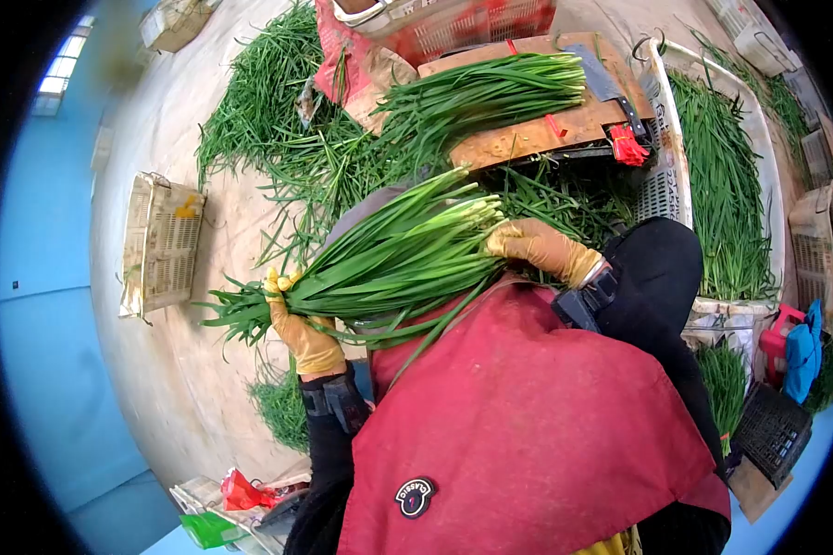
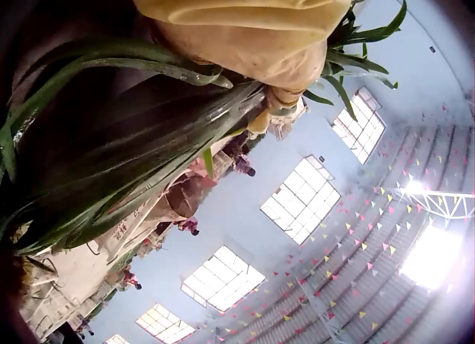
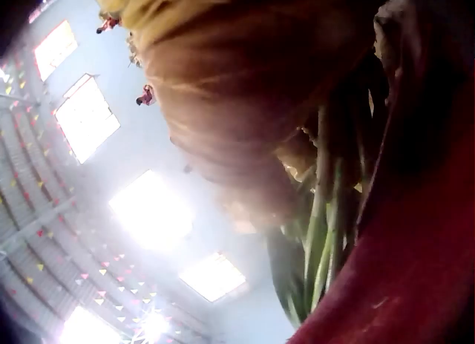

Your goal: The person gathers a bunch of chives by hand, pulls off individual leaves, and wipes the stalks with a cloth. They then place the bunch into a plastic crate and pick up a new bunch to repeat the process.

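Both hands wear yellowish gloves and hold a loose bunch of garlic chives (image 1: 398,250) across the lap, above a red apron (image 1: 528,398). My left hand (image 1: 304,335) grips the leafy end, with leaf tips sticking out past the fingers. At the pale stem end, my right hand (image 1: 539,250) has its fingers curled round the stalks. In the right wrist view the glove (image 3: 230,99) covers most of the grip, and some stems (image 3: 319,247) show below it. A few long leaves droop over the apron.
Ahead, a wooden board (image 1: 491,148) bears another chive bunch (image 1: 500,88), a knife (image 1: 602,83) and red ties (image 1: 627,145). Loose chives (image 1: 278,92) are heaped on the floor at left. A white crate (image 1: 680,139) of chives stands right; another crate (image 1: 162,242) stands left.
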Demonstrator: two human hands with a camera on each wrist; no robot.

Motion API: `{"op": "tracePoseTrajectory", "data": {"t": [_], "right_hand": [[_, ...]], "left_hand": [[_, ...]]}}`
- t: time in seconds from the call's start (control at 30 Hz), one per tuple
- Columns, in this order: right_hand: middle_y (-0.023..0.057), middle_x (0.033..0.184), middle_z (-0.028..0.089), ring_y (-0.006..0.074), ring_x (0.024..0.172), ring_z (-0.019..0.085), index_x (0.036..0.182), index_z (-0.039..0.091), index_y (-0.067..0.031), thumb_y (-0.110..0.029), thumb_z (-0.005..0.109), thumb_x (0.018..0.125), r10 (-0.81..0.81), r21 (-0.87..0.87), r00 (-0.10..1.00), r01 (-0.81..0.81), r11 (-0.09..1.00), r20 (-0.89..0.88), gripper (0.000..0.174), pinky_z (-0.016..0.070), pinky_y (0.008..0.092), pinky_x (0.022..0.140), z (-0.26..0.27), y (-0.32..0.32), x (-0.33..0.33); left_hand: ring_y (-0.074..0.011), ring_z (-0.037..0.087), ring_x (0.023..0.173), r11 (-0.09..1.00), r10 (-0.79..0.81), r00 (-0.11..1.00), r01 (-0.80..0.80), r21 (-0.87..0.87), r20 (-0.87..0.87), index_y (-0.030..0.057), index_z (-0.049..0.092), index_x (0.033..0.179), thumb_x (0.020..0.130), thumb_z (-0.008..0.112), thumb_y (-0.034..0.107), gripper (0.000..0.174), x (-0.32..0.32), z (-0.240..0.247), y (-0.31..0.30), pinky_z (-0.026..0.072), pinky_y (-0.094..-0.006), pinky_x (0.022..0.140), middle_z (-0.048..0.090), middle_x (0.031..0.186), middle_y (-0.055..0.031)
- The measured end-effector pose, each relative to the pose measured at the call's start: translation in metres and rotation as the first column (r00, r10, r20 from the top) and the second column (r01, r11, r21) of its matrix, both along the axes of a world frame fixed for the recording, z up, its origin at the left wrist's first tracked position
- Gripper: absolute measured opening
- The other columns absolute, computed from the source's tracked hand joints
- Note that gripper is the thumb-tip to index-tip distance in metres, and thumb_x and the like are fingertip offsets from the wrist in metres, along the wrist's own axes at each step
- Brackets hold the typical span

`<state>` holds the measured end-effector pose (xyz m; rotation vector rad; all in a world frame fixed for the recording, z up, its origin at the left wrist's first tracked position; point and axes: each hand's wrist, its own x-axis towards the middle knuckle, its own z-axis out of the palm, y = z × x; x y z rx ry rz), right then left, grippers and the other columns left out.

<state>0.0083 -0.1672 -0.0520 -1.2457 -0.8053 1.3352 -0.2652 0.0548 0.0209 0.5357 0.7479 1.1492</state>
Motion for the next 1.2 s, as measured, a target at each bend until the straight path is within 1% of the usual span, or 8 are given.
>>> {"op": "tracePoseTrajectory", "data": {"t": [0.27,0.4,0.5,0.63,0.77,0.97,1.1,1.2], "right_hand": [[0.0151,0.087,0.066,0.031,0.085,0.063,0.095,0.066,-0.0047,-0.027,0.057,0.086,-0.072,-0.119,0.914,0.13,0.984,0.399,0.026,0.0481,0.0386,0.077,-0.005,0.002,-0.001],[0.017,0.092,0.066,0.0374,0.089,0.061,0.093,0.066,-0.0066,-0.021,0.056,0.085,0.043,-0.303,0.661,0.284,0.91,0.749,0.02,0.0493,0.0432,0.077,-0.007,-0.015,0.018],[0.0159,0.094,0.066,0.0328,0.092,0.062,0.097,0.067,-0.0033,-0.012,0.057,0.082,-0.077,-0.099,0.478,0.333,0.938,0.875,0.02,0.049,0.0377,0.081,-0.008,-0.025,0.022],[0.0163,0.099,0.065,0.033,0.096,0.061,0.101,0.067,-0.0014,-0.014,0.06,0.082,-0.214,0.133,0.651,0.173,0.976,0.728,0.024,0.0482,0.0372,0.087,0.023,-0.01,0.009],[0.0152,0.097,0.064,0.0315,0.097,0.06,0.104,0.065,0.0001,-0.015,0.06,0.083,-0.177,0.159,0.515,0.079,0.984,0.839,0.026,0.0486,0.0364,0.086,0.013,0.007,-0.005],[0.0124,0.091,0.065,0.0241,0.085,0.063,0.096,0.064,0.0017,-0.013,0.057,0.088,-0.238,-0.214,0.816,0.398,0.892,0.527,0.018,0.0485,0.0341,0.079,0.003,-0.002,0.007],[0.0092,0.097,0.069,0.0203,0.086,0.062,0.106,0.065,-0.0003,-0.033,0.059,0.091,0.212,-0.36,0.831,-0.015,0.933,0.515,0.036,0.047,0.0329,0.08,0.005,-0.001,0.016],[0.0174,0.101,0.068,0.0291,0.093,0.063,0.11,0.065,-0.0033,-0.053,0.055,0.089,0.083,-0.182,0.917,-0.011,0.983,0.39,0.055,0.0465,0.0365,0.085,-0.015,-0.001,0.003]], "left_hand": [[-0.0126,0.058,0.074,0.999,0.004,1.0,-0.004,-0.032,-0.007,0.0128,0.062,0.09,0.093,0.061,0.026,0.014,0.006,0.01,-0.004,0.0531,-0.0339,0.074,0.061,0.081,0.0017],[-0.0127,0.058,0.075,1.0,-0.026,0.999,0.026,-0.014,0.032,0.013,0.064,0.095,0.093,0.061,0.027,0.014,-0.001,0.0,0.003,0.0529,-0.0348,0.076,0.06,0.081,0.0018],[-0.013,0.058,0.075,0.999,-0.04,0.999,0.041,-0.028,0.029,0.0134,0.064,0.098,0.094,0.06,0.027,0.015,-0.002,-0.001,0.001,0.0529,-0.0355,0.077,0.061,0.082,0.0019],[-0.0135,0.059,0.078,0.999,-0.032,0.999,0.032,0.002,-0.017,0.0135,0.064,0.104,0.094,0.06,0.027,0.017,0.004,0.003,-0.003,0.0535,-0.0355,0.079,0.061,0.084,0.0018],[-0.0147,0.061,0.085,0.997,-0.058,0.998,0.058,0.043,-0.001,0.0138,0.064,0.109,0.093,0.06,0.027,0.021,-0.002,-0.006,0.001,0.0544,-0.0367,0.081,0.064,0.091,0.0005],[-0.0163,0.063,0.09,0.998,-0.053,0.997,0.056,0.043,-0.062,0.0135,0.064,0.113,0.094,0.059,0.029,0.025,-0.01,-0.012,0.003,0.0541,-0.0388,0.084,0.066,0.097,-0.0013],[-0.0169,0.063,0.089,0.998,-0.042,0.998,0.044,0.051,-0.039,0.0139,0.063,0.115,0.095,0.057,0.03,0.027,-0.015,-0.027,0.01,0.0535,-0.0391,0.085,0.066,0.098,-0.0013],[-0.0174,0.062,0.091,0.995,-0.072,0.997,0.073,0.061,-0.012,0.0145,0.063,0.116,0.095,0.056,0.031,0.027,-0.016,-0.029,0.013,0.0534,-0.0391,0.085,0.065,0.099,-0.001]]}}
